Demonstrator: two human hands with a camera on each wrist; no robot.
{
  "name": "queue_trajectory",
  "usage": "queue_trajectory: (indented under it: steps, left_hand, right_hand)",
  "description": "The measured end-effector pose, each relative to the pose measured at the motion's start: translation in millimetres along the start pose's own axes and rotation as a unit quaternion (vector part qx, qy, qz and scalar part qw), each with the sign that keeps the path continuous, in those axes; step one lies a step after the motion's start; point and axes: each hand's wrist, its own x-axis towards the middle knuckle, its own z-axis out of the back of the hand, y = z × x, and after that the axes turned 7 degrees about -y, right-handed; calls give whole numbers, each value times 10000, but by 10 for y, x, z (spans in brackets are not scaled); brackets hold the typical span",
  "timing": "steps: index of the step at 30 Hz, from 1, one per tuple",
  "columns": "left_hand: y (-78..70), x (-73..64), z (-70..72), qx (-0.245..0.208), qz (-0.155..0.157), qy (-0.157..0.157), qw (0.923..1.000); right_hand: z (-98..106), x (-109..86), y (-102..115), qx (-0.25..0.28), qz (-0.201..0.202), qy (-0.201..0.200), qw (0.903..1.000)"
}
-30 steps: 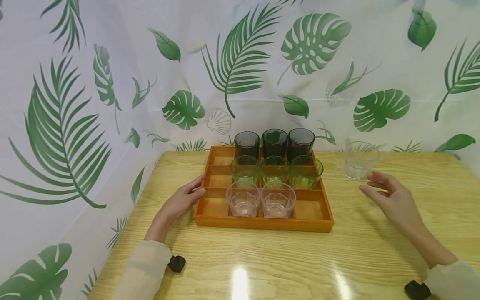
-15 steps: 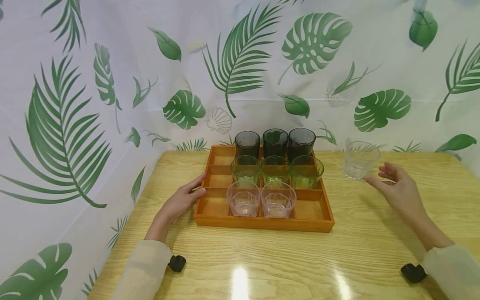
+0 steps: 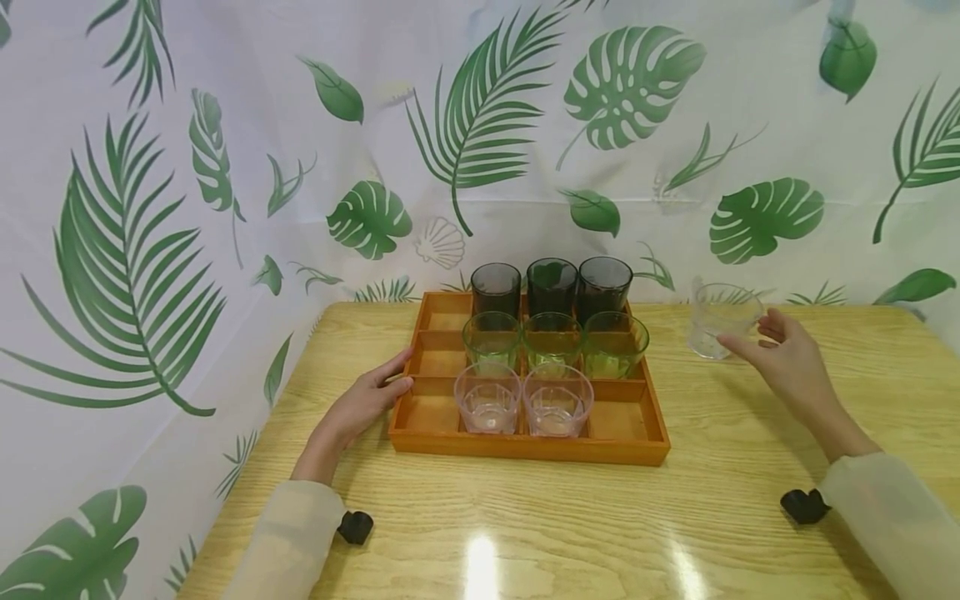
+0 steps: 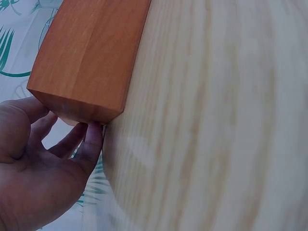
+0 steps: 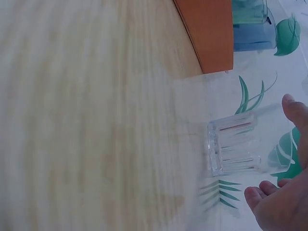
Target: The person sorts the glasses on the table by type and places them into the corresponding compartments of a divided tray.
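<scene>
A wooden tray with compartments (image 3: 528,448) sits on the table. My left hand (image 3: 360,410) rests its fingertips and thumb against the tray's left side; the left wrist view shows the fingers at the tray's end wall (image 4: 79,108). Right of the tray, a clear glass (image 3: 708,321) stands upright on the table. My right hand (image 3: 795,371) is at its right, thumb in front of the glass and fingers behind its right side. In the right wrist view, thumb and fingers (image 5: 269,197) are spread on either side of the glass (image 5: 236,147).
In the tray stand three dark grey glasses (image 3: 552,287) at the back, three green glasses (image 3: 552,346) in the middle and two clear glasses (image 3: 487,404) in front. Behind the table (image 3: 570,525) hangs a white leaf-print cloth (image 3: 517,217), close to the back glasses.
My right hand has shifted from in front of the clear glass to its right side, and its thumb now overlaps the glass. The left hand, tray and glass have stayed put.
</scene>
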Motion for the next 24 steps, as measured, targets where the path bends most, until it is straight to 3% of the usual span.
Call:
queue_trajectory:
  steps: [4, 14, 24]
  left_hand:
    - [-7, -2, -5, -3, 0, -36, 10000]
    - [2, 6, -6, 0, -1, -54, 10000]
    - [19, 8, -4, 62, 32, -88, 9999]
  right_hand:
    - [-28, 97, 0, 53, -16, 26, 10000]
    - [-138, 295, -52, 302, 275, -445, 9982]
    - [-175, 329, -68, 389, 82, -112, 9991]
